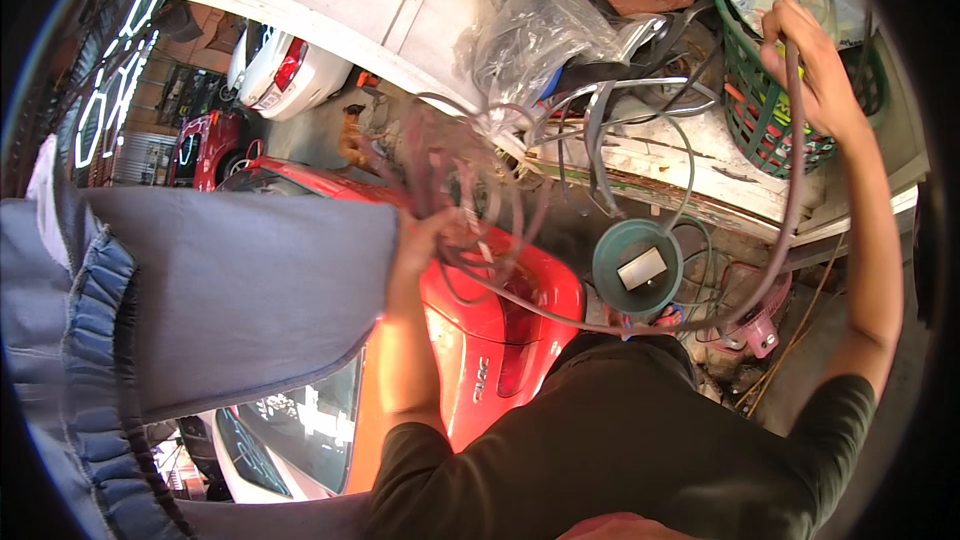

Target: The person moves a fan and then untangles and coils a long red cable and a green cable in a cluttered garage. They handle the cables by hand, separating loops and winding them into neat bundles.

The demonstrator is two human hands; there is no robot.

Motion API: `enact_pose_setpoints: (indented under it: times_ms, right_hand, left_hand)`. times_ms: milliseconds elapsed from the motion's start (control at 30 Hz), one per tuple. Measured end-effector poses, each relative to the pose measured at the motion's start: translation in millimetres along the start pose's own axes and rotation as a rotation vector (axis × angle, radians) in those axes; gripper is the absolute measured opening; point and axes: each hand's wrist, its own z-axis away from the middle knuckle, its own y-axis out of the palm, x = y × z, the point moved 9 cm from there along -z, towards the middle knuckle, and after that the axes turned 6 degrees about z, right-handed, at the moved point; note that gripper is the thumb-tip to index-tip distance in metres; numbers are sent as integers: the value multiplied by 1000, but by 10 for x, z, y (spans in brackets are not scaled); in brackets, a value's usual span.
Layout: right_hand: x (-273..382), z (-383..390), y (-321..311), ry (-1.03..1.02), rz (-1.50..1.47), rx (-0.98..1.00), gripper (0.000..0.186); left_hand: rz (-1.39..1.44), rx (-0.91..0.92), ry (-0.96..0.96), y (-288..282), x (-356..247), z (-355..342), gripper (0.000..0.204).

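A long brownish-red hose (793, 175) runs in a wide loop between my two hands. My left hand (437, 230) is closed around a bunch of its coils, which are smeared by motion above and beside the fingers. Raised at the far right, my right hand (812, 70) grips the hose, and from there it hangs down past my body and curves back to the left. Just behind my right hand stands a green basket (735, 65). Below my left hand is the back of a red car (455, 340).
A worn white shelf (705, 175) holds clear plastic wrap (530, 25) and metal trim pieces. Beneath it stands a green bucket (604, 258) with a pale block inside, beside a pink object (765, 337). Grey-blue cloth (250, 290) covers the left. A white car (318, 75) is farther off.
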Motion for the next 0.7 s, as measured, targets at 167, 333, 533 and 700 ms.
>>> enact_pose_setpoints:
  times_ms: [167, 333, 533, 700]
  right_hand:
    - [236, 498, -143, -156, 182, 457, 62]
    - [403, 1491, 201, 168, 177, 1039, 42]
    - [-522, 2002, 700, 815, 452, 478, 44]
    - [-224, 1709, 1434, 1037, 181, -131, 33]
  left_hand:
    - [-141, -12, 195, -1072, -539, -403, 22]
    - [-222, -263, 341, -1393, -1074, -487, 10]
    - [89, 78, 258, -311, -923, -144, 25]
    - [-31, 229, 81, 1340, -105, 295, 28]
